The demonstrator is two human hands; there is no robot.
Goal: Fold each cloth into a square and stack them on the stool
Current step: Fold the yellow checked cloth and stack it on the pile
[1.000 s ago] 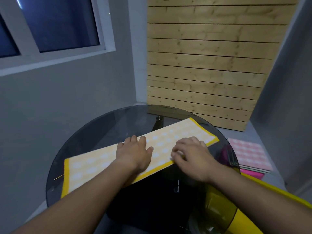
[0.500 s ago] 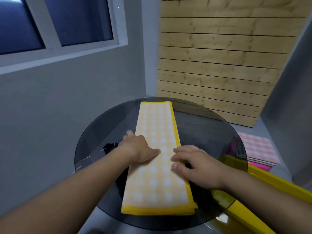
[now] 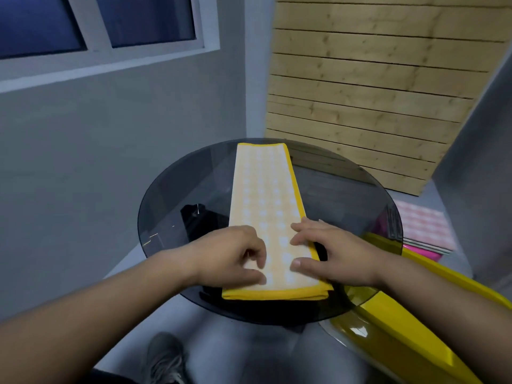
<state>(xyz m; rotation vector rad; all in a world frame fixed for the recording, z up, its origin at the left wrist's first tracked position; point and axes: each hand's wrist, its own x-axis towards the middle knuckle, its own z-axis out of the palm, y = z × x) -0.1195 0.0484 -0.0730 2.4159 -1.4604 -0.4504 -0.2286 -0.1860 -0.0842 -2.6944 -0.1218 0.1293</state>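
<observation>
A yellow checked cloth (image 3: pixel 266 206) with a yellow border lies folded into a long strip on the round glass table (image 3: pixel 177 184), running straight away from me. My left hand (image 3: pixel 230 259) sits on the strip's near left edge with curled fingers and thumb pinching the fabric. My right hand (image 3: pixel 332 253) rests on the near right edge, its fingers and thumb lying fairly straight on top. A pink checked cloth (image 3: pixel 424 225) lies folded flat to the right, beyond the table, on a pink surface (image 3: pixel 421 253) that is mostly hidden.
A glossy yellow piece of furniture (image 3: pixel 410 314) juts in under the table's right rim. The table's dark base (image 3: pixel 194 220) shows through the glass. Grey walls, a window and a wooden slat panel (image 3: pixel 360 106) close the corner behind. My shoe (image 3: pixel 163 356) is on the floor below.
The strip was turned from lying crosswise to pointing away from me, then drawn nearer. My left hand went from flat to curled; both hands slid toward the near end.
</observation>
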